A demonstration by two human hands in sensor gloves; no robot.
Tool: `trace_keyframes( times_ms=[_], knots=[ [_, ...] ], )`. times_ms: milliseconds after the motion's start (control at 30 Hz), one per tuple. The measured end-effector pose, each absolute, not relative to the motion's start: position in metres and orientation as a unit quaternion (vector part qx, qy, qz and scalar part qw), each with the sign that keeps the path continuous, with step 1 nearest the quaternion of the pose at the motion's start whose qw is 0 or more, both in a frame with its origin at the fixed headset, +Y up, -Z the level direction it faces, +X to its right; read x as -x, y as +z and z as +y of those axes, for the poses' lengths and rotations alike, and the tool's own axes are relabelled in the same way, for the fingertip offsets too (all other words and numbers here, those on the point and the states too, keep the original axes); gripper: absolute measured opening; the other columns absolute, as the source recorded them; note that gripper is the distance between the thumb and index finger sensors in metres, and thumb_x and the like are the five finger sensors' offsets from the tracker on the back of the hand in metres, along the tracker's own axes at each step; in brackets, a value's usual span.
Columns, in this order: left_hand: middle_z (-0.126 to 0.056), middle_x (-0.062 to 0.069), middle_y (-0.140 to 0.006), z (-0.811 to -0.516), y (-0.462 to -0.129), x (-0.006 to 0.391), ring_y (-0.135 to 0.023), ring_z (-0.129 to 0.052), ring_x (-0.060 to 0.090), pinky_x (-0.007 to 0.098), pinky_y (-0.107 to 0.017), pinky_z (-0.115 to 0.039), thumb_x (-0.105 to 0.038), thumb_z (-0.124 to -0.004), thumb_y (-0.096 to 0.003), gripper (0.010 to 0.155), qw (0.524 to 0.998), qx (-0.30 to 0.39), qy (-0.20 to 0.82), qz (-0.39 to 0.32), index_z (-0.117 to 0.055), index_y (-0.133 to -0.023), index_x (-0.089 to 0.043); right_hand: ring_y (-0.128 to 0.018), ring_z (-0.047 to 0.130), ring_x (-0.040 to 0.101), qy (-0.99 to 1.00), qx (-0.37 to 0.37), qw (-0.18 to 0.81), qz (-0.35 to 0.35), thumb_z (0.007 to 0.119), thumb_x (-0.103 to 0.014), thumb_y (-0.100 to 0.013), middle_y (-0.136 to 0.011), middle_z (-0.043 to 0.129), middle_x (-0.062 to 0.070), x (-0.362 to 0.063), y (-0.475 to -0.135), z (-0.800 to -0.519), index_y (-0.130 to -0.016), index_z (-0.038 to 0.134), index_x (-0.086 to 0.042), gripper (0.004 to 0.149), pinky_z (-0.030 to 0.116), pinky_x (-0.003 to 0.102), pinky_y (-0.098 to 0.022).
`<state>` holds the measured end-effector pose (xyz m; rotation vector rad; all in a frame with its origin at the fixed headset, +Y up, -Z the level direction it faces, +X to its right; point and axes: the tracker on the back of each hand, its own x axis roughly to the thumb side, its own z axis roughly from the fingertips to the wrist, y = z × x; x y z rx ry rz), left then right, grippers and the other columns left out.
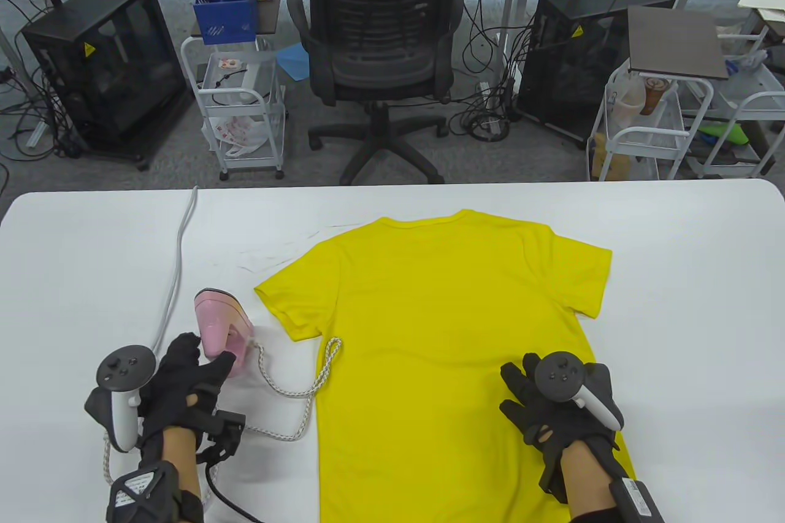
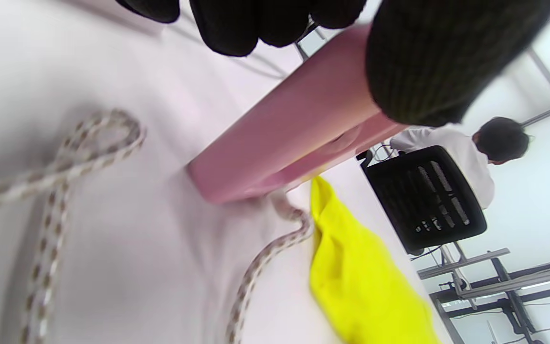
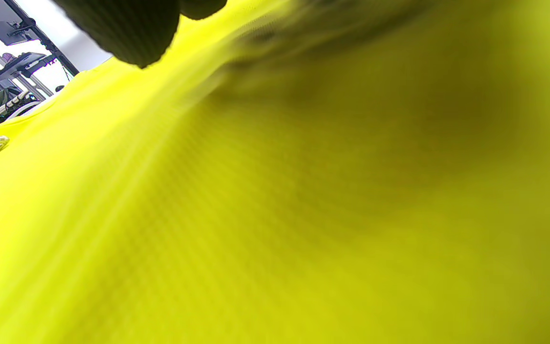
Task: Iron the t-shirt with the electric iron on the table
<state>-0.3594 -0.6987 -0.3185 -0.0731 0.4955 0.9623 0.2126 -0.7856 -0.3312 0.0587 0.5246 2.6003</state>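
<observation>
Yellow shirt (image 1: pixel 441 327) flat on the table (image 1: pixel 92 253), pink iron (image 1: pixel 219 327) just left of it.
Right hand (image 1: pixel 555 403) lies spread flat on the soft, slidey cloth; left hand (image 1: pixel 184 379) curls round the iron, probably weighty, best gripped by its handle; braided cord (image 1: pixel 294 388) trails close.
</observation>
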Motion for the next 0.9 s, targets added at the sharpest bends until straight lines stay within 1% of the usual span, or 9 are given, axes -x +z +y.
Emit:
trace_keyframes(
  times_ms=[100,233,300,567,700,733,767,867,900],
  knots=[
    [-0.051,-0.001,-0.109,-0.670,-0.316,0.364,-0.109,-0.060,0.031,0.059,-0.080,-0.050,-0.046,-0.093,-0.0388,0.080,0.899,0.007,0.371,0.231,-0.048,-0.103,-0.031,-0.100,0.011,0.037,0.952,-0.025,0.242,0.185,0.073,-0.048,-0.047,-0.112,0.020,0.007,-0.211,-0.330,-0.783,-0.103,0.041,-0.037,0.066,0.021,0.064,-0.069],
    [-0.051,-0.002,-0.111,-0.661,-0.316,0.370,-0.112,-0.056,0.031,0.059,-0.082,-0.046,-0.046,-0.091,-0.0393,0.077,0.945,0.002,0.225,0.239,-0.051,-0.103,-0.032,-0.100,0.010,0.037,0.953,-0.029,0.247,0.172,0.073,-0.048,-0.047,-0.112,0.020,0.007,-0.210,-0.330,-0.779,-0.103,0.040,-0.037,0.066,0.021,0.064,-0.069],
    [-0.049,-0.003,-0.112,-0.671,-0.317,0.375,-0.114,-0.053,0.030,0.059,-0.083,-0.044,-0.047,-0.090,-0.0393,0.077,0.949,0.015,0.188,0.252,-0.050,-0.103,-0.034,-0.100,0.011,0.037,0.954,-0.030,0.248,0.165,0.073,-0.048,-0.047,-0.112,0.020,0.007,-0.210,-0.330,-0.778,-0.103,0.041,-0.037,0.066,0.021,0.064,-0.069],
    [-0.043,-0.004,-0.116,-0.717,-0.323,0.401,-0.118,-0.040,0.030,0.058,-0.085,-0.037,-0.048,-0.089,-0.0406,0.076,0.931,0.080,0.136,0.329,-0.050,-0.105,-0.037,-0.100,0.010,0.037,0.954,-0.031,0.252,0.162,0.073,-0.048,-0.047,-0.112,0.020,0.007,-0.210,-0.330,-0.777,-0.103,0.041,-0.037,0.065,0.021,0.064,-0.069],
    [-0.038,-0.004,-0.118,-0.732,-0.324,0.407,-0.118,-0.035,0.035,0.060,-0.084,-0.039,-0.051,-0.087,-0.0409,0.075,0.916,0.119,0.090,0.373,-0.049,-0.106,-0.041,-0.100,0.011,0.037,0.954,-0.032,0.253,0.159,0.073,-0.048,-0.047,-0.112,0.020,0.007,-0.210,-0.331,-0.777,-0.103,0.042,-0.037,0.065,0.021,0.064,-0.069],
    [-0.038,-0.004,-0.119,-0.735,-0.323,0.409,-0.118,-0.038,0.036,0.059,-0.084,-0.041,-0.051,-0.086,-0.0414,0.075,0.914,0.127,0.088,0.374,-0.048,-0.105,-0.044,-0.100,0.011,0.037,0.954,-0.032,0.253,0.159,0.073,-0.048,-0.047,-0.112,0.020,0.007,-0.210,-0.331,-0.777,-0.103,0.042,-0.037,0.065,0.021,0.064,-0.069],
    [-0.043,-0.005,-0.118,-0.737,-0.323,0.410,-0.117,-0.049,0.036,0.059,-0.084,-0.046,-0.051,-0.086,-0.0416,0.075,0.915,0.122,0.093,0.372,-0.047,-0.105,-0.046,-0.100,0.011,0.037,0.954,-0.033,0.253,0.159,0.074,-0.048,-0.047,-0.112,0.020,0.007,-0.210,-0.331,-0.777,-0.103,0.042,-0.037,0.065,0.021,0.064,-0.069],
    [-0.057,-0.004,-0.113,-0.738,-0.321,0.409,-0.108,-0.072,0.034,0.057,-0.080,-0.058,-0.045,-0.087,-0.0428,0.063,0.920,0.073,0.095,0.373,-0.062,-0.100,-0.039,-0.100,0.011,0.037,0.954,-0.034,0.252,0.158,0.074,-0.049,-0.047,-0.112,0.020,0.007,-0.210,-0.331,-0.777,-0.103,0.042,-0.037,0.065,0.021,0.064,-0.069],
    [-0.058,-0.004,-0.113,-0.738,-0.323,0.408,-0.107,-0.073,0.034,0.057,-0.079,-0.060,-0.043,-0.088,-0.0432,0.063,0.920,0.080,0.088,0.373,-0.062,-0.100,-0.039,-0.100,0.011,0.038,0.954,-0.034,0.253,0.158,0.074,-0.049,-0.047,-0.112,0.020,0.007,-0.210,-0.330,-0.777,-0.103,0.042,-0.037,0.065,0.022,0.064,-0.069]
  ],
)
